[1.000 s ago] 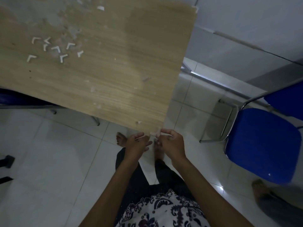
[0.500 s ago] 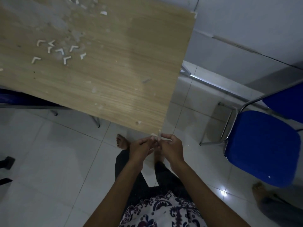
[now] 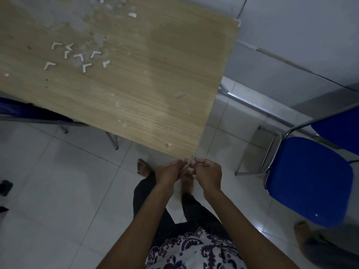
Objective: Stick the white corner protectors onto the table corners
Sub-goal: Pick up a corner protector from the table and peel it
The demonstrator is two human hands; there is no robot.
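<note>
While both hands (image 3: pixel 189 172) pinch a small white piece at the table (image 3: pixel 155 90) corner: spare protectors (image 3: pixel 77 57) far-left, blue chair (image 3: pixel 308 179) right.

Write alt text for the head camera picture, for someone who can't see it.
A person's left hand and right hand meet at the near corner of a light wooden table, pinching a small white corner protector between their fingertips. Loose white L-shaped corner protectors lie scattered on the tabletop's far left, and a blue padded chair stands on the white tiled floor to the right.
</note>
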